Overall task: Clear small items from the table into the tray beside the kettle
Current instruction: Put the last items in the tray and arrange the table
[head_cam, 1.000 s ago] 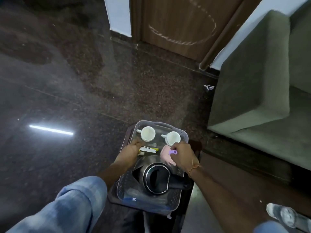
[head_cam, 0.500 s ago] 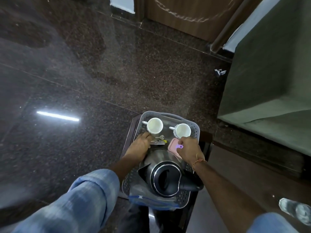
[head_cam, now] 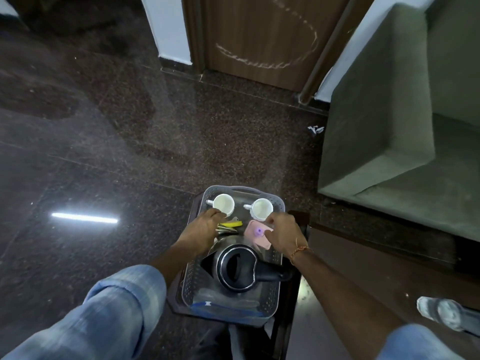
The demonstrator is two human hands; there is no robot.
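Note:
A grey perforated tray (head_cam: 244,189) sits on a small dark table (head_cam: 298,216). In it stand a steel kettle with a black lid (head_cam: 236,266) and two white cups (head_cam: 224,203) (head_cam: 261,207). My left hand (head_cam: 201,229) rests inside the tray, fingers curled over the end of a yellow item (head_cam: 231,224) and some thin metal pieces beneath it. My right hand (head_cam: 283,236) pinches the right edge of a pink flat case (head_cam: 252,233). A small purple piece (head_cam: 258,231) lies on the case, just off my fingertips.
A grey-green sofa (head_cam: 389,126) stands close on the right, and a brown door (head_cam: 259,35) is ahead. A clear plastic bottle (head_cam: 441,315) lies at the lower right. A paper scrap (head_cam: 315,129) lies on the dark stone floor.
The purple piece has left my right fingers and now lies on the pink case. The yellow item shows more clearly beside my left hand. Both hands stay in the tray.

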